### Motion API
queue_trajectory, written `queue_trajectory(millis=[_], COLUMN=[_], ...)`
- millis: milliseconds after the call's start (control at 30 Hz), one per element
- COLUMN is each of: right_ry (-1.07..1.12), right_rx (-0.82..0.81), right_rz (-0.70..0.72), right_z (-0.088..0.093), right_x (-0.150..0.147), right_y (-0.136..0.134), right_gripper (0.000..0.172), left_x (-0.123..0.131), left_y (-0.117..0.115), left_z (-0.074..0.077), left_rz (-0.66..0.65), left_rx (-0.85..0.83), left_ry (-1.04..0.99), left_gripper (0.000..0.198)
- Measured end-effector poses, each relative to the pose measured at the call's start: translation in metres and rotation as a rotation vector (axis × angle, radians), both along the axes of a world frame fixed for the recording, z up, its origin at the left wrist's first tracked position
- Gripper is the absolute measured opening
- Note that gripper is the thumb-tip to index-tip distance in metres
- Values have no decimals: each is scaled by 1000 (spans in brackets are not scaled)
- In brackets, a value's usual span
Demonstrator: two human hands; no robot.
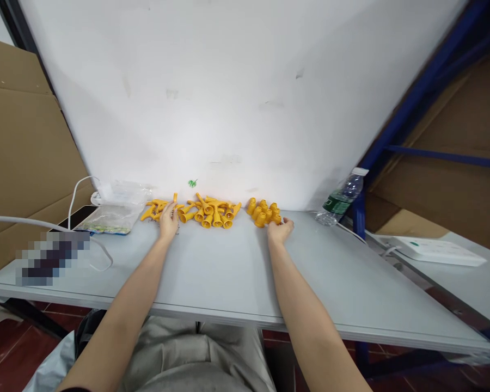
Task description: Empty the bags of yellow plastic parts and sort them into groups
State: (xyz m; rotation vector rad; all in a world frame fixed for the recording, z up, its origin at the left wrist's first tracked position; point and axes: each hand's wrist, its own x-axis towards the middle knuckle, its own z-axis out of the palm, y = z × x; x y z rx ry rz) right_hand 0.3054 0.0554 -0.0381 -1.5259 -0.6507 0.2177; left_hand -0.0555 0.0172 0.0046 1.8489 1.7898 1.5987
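My left hand [169, 222] reaches into the left end of the yellow parts, its fingers bent and close together over small metal screws [153, 219]. What it pinches is too small to make out. Curved yellow handle-like pieces [148, 211] lie around it. Beside them is a heap of yellow funnel-shaped parts [206, 222] with stems, several with open ends facing me. On the right, my right hand [281, 231] has its fingers closed around a yellow cup-shaped piece [276, 219] at the edge of a group of similar upright cups [260, 218].
A plastic bottle [343, 197] leans at the back right by a blue post [359, 212]. A clear bag [114, 215], a phone [79, 216] and white cable [71, 204] lie left. A white wall panel [245, 109] rises behind the grey table [220, 272]; cardboard [20, 147] stands left.
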Motion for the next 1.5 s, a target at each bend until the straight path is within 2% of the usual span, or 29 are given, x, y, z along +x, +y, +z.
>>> queue_trajectory(millis=[133, 267, 400, 567, 733, 833, 967, 1133, 1200, 1267, 1300, 1367, 1500], right_ry=[10, 0, -4, 11, -19, -122, -305, -614, -734, -890, -964, -1061, -1055], right_rx=[12, 4, 14, 23, 55, 124, 193, 275, 299, 267, 233, 144, -154], right_rz=[-3, 1, -23, -15, -31, -55, -40, 182, 395, 691, 828, 992, 1066], right_z=[0, -1, 0, 5, 12, 19, 36, 60, 65, 68, 68, 68, 69], right_x=[1, 1, -1, -5, -8, -12, -25, -68, -96, -126, -141, -170, -214], right_y=[1, 1, 1, -2, -10, -15, -25, -40, -45, -48, -48, -44, -29], right_gripper=[41, 39, 35, 31, 27, 27, 36, 34, 31, 29, 28, 29, 36], left_x=[-3, -2, 2, 3, 0, -2, -7, -14, -16, -18, -19, -20, -22], left_y=[6, 6, 0, -2, -1, 0, 5, 14, 16, 18, 19, 19, 20], left_z=[-6, -10, -8, -4, -10, -14, -17, -20, -22, -23, -23, -24, -23], left_rz=[13, 50, 63, 28, 25, 27, 18, -4, -11, -13, -15, -22, -29], left_rx=[-30, -168, -314, -420, -433, -418, -389, -337, -315, -299, -289, -266, -250], left_ry=[16, 100, 239, 289, 316, 345, 320, 277, 269, 258, 253, 249, 253], left_gripper=[41, 40, 43, 57, 56, 64, 71, 66, 62, 54, 50, 44, 43])
